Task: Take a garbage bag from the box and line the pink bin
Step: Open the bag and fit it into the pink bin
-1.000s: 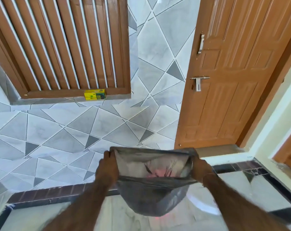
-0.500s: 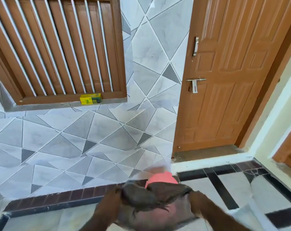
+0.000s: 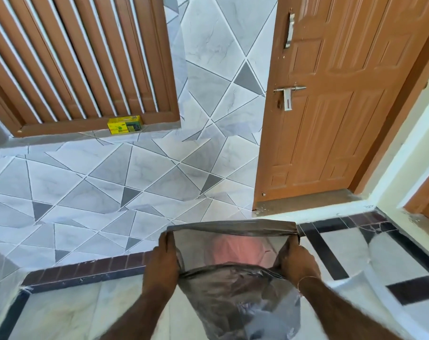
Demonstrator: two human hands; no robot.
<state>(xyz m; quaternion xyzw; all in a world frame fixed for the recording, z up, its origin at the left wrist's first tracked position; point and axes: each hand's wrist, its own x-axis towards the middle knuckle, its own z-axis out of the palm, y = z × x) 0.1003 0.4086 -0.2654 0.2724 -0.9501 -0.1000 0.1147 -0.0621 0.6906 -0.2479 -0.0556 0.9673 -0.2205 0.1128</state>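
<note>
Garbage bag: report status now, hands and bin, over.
Left hand and right hand each grip a side of the garbage bag mouth, stretched open. Pink bin shows only through the film, not yet lined. Nothing in the way.

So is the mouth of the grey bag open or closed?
Open. The left hand and right hand pull the garbage bag mouth wide, and the pink bin shows through it.

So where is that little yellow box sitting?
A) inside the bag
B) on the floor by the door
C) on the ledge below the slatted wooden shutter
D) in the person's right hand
C: the yellow box rests on the ledge against the slatted wooden shutter.
</note>
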